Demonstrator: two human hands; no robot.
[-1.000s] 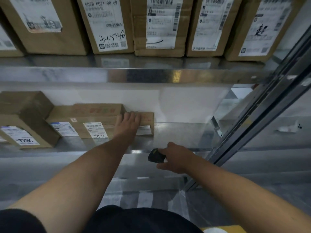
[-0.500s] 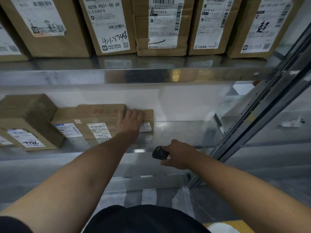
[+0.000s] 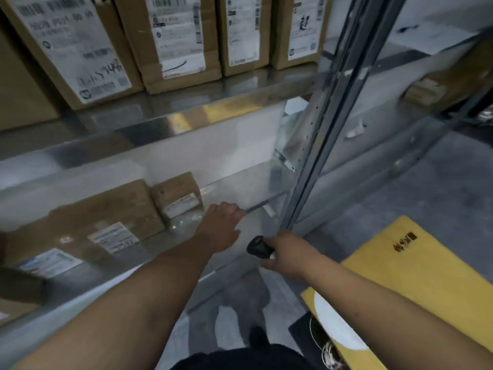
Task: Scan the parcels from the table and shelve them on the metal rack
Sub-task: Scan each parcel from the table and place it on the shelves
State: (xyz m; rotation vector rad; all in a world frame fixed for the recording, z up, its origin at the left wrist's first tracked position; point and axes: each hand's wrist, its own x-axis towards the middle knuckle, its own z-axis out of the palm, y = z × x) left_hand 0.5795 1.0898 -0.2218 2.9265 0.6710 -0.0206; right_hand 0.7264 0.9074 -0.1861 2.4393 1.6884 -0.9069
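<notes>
A small brown parcel [image 3: 177, 196] with a white label lies on the lower shelf of the metal rack [image 3: 186, 124], beside a wider flat parcel [image 3: 106, 209]. My left hand [image 3: 221, 225] hovers just right of the small parcel, apart from it, fingers loosely curled and holding nothing. Lower and to the right, my right hand [image 3: 289, 256] grips a small black scanner [image 3: 259, 247] in front of the shelf edge. The picture is blurred by motion.
Several tall labelled parcels [image 3: 176, 38] stand in a row on the upper shelf. The rack's upright post [image 3: 320, 134] runs down just right of my hands. A yellow surface [image 3: 400, 268] lies at the lower right, with grey floor [image 3: 400, 196] beyond it.
My left hand has come off the small parcel and drawn back to the right. The view has swung right, bringing the yellow surface in. The scanner stays in my right hand.
</notes>
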